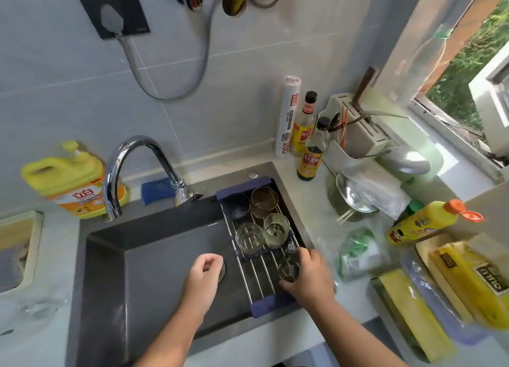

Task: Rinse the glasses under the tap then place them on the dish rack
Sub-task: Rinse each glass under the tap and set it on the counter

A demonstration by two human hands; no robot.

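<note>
Head: right hand grips glass, near upright, on rack.

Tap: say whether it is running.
Off: no stream falls from the tap spout toward the sink.

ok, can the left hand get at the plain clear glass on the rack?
Probably yes. The left hand holds nothing, and the clear glass stands at the left edge of the rack with nothing between. The right hand, holding a second glass, is off to the side.
</note>
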